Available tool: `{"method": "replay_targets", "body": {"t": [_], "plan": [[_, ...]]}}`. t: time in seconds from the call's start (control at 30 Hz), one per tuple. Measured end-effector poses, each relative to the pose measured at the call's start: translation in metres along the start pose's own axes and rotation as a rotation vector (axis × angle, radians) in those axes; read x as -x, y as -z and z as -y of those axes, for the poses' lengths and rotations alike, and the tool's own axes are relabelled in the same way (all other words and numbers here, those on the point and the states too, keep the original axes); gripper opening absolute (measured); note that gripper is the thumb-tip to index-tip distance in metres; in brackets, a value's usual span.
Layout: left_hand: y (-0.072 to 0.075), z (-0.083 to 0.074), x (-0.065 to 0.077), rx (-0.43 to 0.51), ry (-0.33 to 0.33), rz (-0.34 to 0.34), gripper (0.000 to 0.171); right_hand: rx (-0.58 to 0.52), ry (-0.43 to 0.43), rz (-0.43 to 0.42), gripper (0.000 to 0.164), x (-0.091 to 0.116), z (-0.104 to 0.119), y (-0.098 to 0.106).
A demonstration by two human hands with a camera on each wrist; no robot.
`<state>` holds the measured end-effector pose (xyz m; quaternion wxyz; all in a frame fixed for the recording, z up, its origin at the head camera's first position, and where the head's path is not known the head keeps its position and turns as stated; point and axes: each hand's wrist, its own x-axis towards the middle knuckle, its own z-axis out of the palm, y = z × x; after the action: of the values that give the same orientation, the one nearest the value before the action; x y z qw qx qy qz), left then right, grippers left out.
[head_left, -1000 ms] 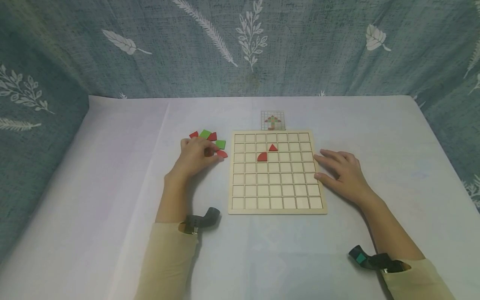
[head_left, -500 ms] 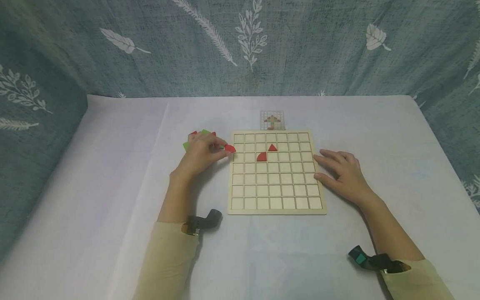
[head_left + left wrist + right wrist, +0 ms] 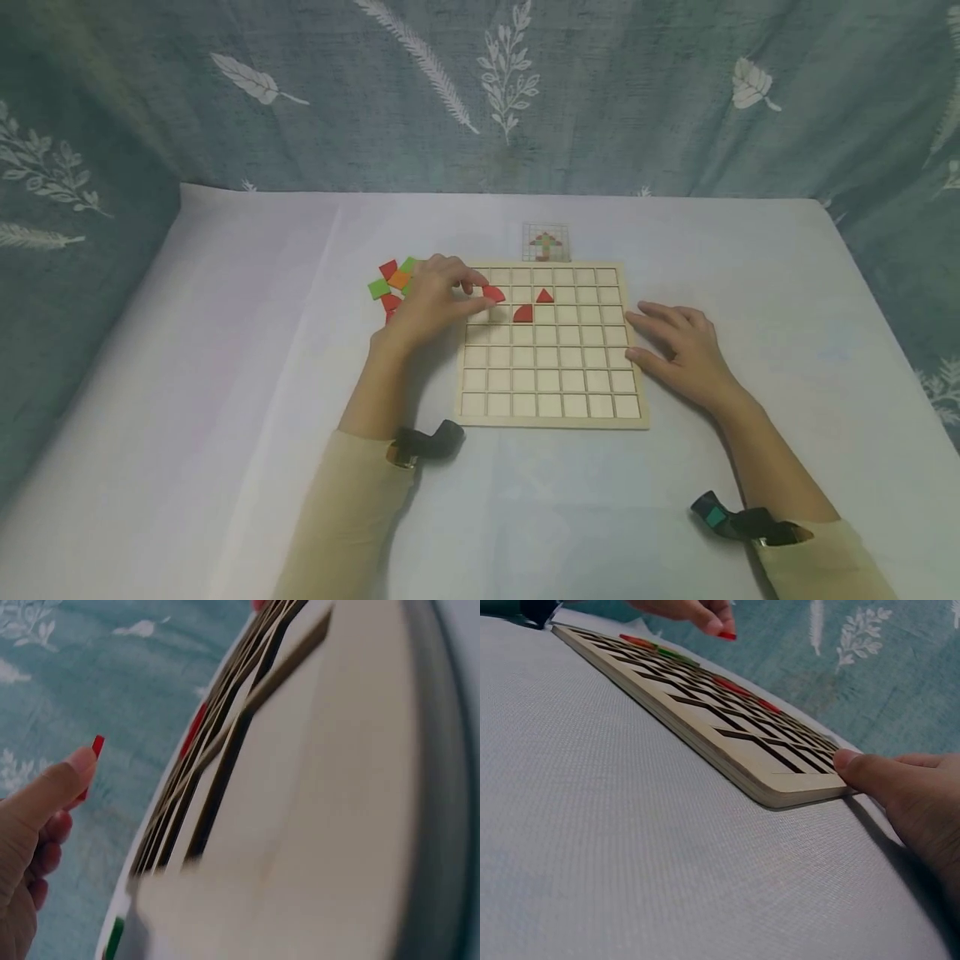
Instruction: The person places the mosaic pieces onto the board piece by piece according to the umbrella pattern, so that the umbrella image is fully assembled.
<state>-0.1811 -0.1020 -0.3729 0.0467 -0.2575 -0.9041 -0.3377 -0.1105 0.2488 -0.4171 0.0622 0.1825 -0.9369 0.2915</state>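
Note:
My left hand pinches a red quarter-circle tile between thumb and fingers, over the upper left cells of the wooden grid board. Seen from the right wrist, that tile is held above the board, apart from it. Two red pieces lie in cells: a triangle and, one row lower to its left, another quarter-circle tile. My right hand rests at the board's right edge, fingers relaxed, with its thumb touching the rim.
Left of the board lies a loose cluster of tiles, with red, green and orange ones, partly hidden behind my left hand. A small pattern card with a coloured design lies against the board's far edge. A patterned curtain hangs behind the table.
My left hand has picked the red quarter-circle tile from the cluster and carried it right, over the board. The cluster is more uncovered. My right hand stays at the board's edge.

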Motion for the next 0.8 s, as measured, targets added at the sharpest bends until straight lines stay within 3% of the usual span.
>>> {"method": "replay_targets", "body": {"t": [0.47,0.8], "plan": [[-0.033,-0.029,-0.024,-0.006,0.008,0.153,0.027,0.012,-0.012,0.011,0.050,-0.001,-0.001,0.001],[-0.061,-0.036,-0.032,-0.045,-0.028,0.181,0.030,0.011,-0.014,0.009,0.050,0.000,-0.001,-0.001]]}}
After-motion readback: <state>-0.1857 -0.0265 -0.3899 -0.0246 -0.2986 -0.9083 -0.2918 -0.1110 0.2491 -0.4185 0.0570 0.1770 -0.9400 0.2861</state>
